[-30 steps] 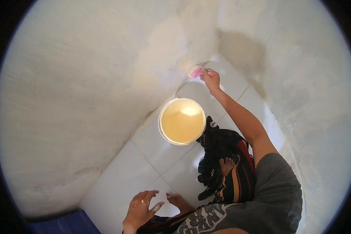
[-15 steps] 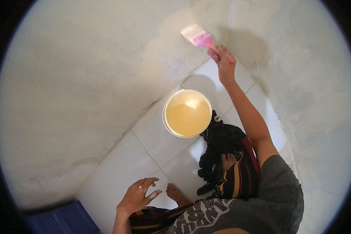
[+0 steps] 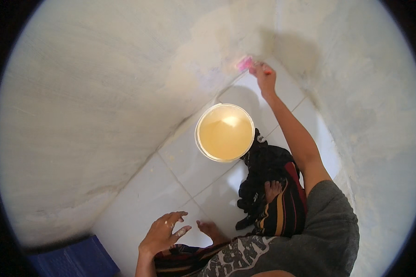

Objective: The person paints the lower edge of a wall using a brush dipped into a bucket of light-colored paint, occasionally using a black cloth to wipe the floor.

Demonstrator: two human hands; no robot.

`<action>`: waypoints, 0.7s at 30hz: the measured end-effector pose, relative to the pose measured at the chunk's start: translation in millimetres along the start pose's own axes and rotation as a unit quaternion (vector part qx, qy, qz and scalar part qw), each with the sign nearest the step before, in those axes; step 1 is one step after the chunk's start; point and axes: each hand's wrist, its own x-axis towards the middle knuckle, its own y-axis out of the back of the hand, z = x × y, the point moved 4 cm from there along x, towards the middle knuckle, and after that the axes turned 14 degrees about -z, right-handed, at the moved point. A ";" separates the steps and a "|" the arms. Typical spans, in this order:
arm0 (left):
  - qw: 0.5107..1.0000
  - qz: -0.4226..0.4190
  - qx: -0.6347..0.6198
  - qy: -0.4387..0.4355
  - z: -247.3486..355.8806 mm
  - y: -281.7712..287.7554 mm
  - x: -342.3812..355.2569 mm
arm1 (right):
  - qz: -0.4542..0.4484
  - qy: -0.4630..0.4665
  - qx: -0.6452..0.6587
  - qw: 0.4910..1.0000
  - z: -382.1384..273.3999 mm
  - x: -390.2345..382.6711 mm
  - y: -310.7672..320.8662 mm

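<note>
The left hand [image 3: 163, 233], half-curled and empty, hangs over the floor tiles [image 3: 145, 187]; a bucket [image 3: 197, 134] of yellowish liquid stands rightward; the pink brush [image 3: 245, 63] meets the wall's [image 3: 101, 106] foot, bristle end leftward, long axis tilting slightly down rightward; the right hand's [image 3: 265, 77] fingers close round its handle.

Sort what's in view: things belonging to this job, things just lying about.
Likely for the job:
pink flat brush with orange handle tip, in the right hand
round, white-rimmed bucket of yellowish liquid
patchy pale wall

Apparently lying about:
crumpled black fabric, possibly worn
dark-blue, flat-faced object, lower left, material unclear
</note>
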 end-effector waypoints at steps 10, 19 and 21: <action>1.000 -0.022 -0.013 0.014 -0.1 6.5 -0.7 | 0.034 -0.120 -0.101 0.987 15.9 -32.9 12.3; 1.000 -0.020 -0.011 0.011 -1.8 4.1 2.5 | 0.050 -0.074 -0.213 0.973 26.4 -2.3 -0.4; 1.000 -0.019 -0.020 0.011 -7.1 2.1 -1.0 | 0.044 -0.100 -0.172 0.979 17.4 1.1 -14.5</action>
